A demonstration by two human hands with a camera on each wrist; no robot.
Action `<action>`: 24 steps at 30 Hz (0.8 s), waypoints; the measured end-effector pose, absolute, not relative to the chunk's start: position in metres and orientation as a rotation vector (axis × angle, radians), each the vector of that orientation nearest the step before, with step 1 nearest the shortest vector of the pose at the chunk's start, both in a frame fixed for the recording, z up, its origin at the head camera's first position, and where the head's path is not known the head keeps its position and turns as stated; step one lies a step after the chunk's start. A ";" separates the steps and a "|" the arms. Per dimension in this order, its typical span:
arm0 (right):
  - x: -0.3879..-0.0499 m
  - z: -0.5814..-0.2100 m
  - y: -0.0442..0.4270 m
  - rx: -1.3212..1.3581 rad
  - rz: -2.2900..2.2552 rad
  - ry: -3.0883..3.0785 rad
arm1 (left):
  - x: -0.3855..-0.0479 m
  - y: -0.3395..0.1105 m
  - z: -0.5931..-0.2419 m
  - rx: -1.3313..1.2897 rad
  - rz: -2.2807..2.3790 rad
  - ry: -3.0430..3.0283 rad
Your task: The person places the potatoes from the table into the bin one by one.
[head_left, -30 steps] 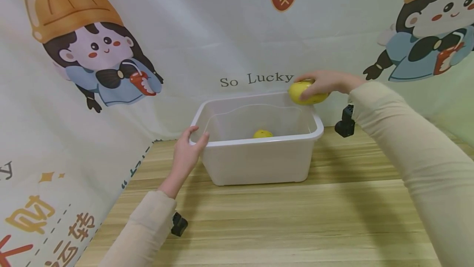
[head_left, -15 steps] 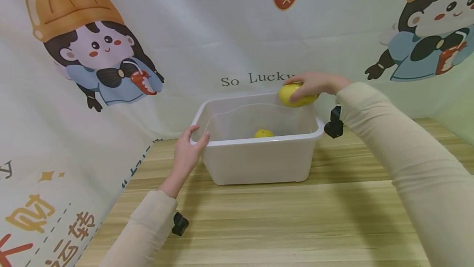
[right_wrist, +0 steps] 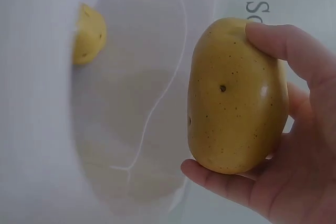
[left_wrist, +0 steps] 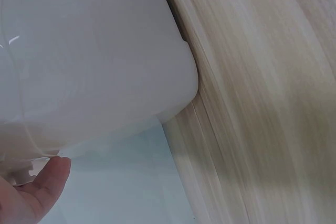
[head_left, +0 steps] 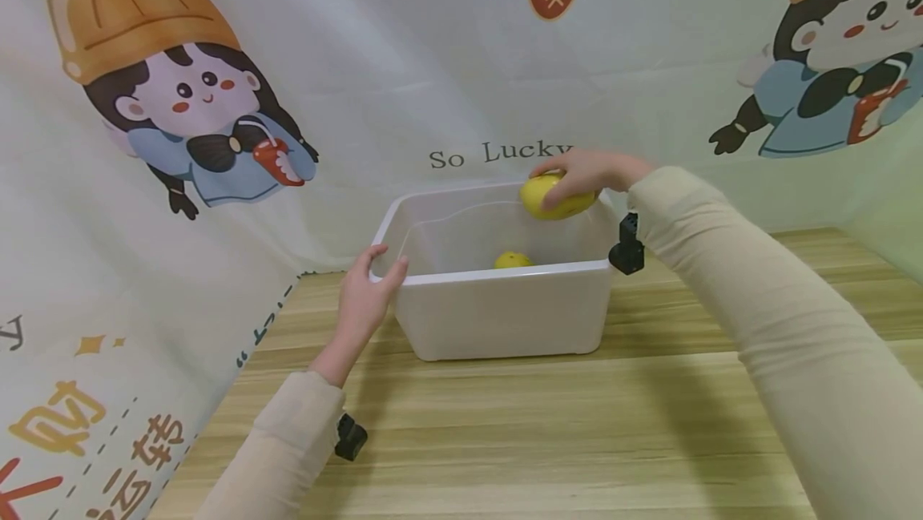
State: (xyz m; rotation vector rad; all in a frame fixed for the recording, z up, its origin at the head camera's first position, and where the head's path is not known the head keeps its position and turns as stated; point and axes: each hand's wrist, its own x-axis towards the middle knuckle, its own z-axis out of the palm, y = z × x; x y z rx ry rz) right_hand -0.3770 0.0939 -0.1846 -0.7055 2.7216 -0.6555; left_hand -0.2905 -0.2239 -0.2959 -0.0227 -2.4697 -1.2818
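Note:
A white plastic bin [head_left: 505, 316] stands upright on the table. At its left end, my left hand [head_left: 363, 293] holds the rim, with the thumb near the front corner. The left wrist view shows one fingertip [left_wrist: 55, 174] of that hand against the bin's outer wall. My right hand [head_left: 594, 171] grips a yellow-brown potato [head_left: 555, 196] over the right part of the bin's opening. In the right wrist view the potato [right_wrist: 239, 98] shows dark specks, with thumb and fingers round it. A second potato [head_left: 513, 260] lies inside the bin, partly hidden by the front wall.
The wood-grain table [head_left: 519, 432] extends in front of the bin and to both sides. Behind it hangs a white printed cloth [head_left: 404, 63], close to the bin's back rim. Black wrist cameras [head_left: 627, 244] stick out below the sleeves.
My right hand has carried the potato leftward and slightly down, from the bin's back right corner to over its opening. My left hand and the bin have stayed put.

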 end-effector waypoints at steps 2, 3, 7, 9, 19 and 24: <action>-0.376 -0.186 0.092 -0.707 -0.667 2.712 | -0.290 -0.224 -0.296 -0.023 -1.283 -2.471; -0.376 -0.186 0.091 -0.714 -0.669 2.707 | -0.291 -0.224 -0.296 -0.024 -1.280 -2.472; -0.377 -0.189 0.088 -0.721 -0.674 2.688 | -0.291 -0.224 -0.296 -0.027 -1.272 -2.473; -0.378 -0.189 0.086 -0.712 -0.668 2.683 | -0.291 -0.224 -0.297 -0.029 -1.265 -2.474; -0.375 -0.184 0.082 -0.673 -0.762 2.602 | -0.291 -0.224 -0.297 -0.042 -1.268 -2.471; -0.374 -0.180 0.083 -0.691 -0.771 2.598 | -0.292 -0.224 -0.298 -0.047 -1.280 -2.467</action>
